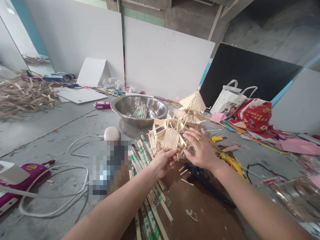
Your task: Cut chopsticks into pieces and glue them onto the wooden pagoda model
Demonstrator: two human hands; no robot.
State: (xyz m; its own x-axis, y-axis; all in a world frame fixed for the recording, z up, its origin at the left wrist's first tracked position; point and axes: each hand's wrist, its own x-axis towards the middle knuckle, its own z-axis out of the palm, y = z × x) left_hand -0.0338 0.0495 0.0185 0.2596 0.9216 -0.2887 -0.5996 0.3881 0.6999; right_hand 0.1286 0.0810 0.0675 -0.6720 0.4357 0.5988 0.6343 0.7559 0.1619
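A small model built of pale wooden sticks (171, 138) stands before me, its front a panel of sticks laid side by side. At its lower front edge, my left hand (163, 161) pinches it between thumb and fingers. My right hand (200, 146) has its fingers spread at the model's right side; whether they all touch it cannot be made out. Behind it rises a pointed stick roof (193, 100). Wrapped disposable chopsticks (142, 153) lie beside and beneath my left forearm. A dark blue cutter tool (207, 183) rests below my right hand, near several short stick pieces.
A steel basin (117, 108) with wrapped chopsticks stands behind. On the right are a yellow glue gun (233, 163), a yellow utility knife (218, 139) and a red bag (253, 115). White cables and a purple power strip (32, 173) lie left, near a white rounded object (111, 133).
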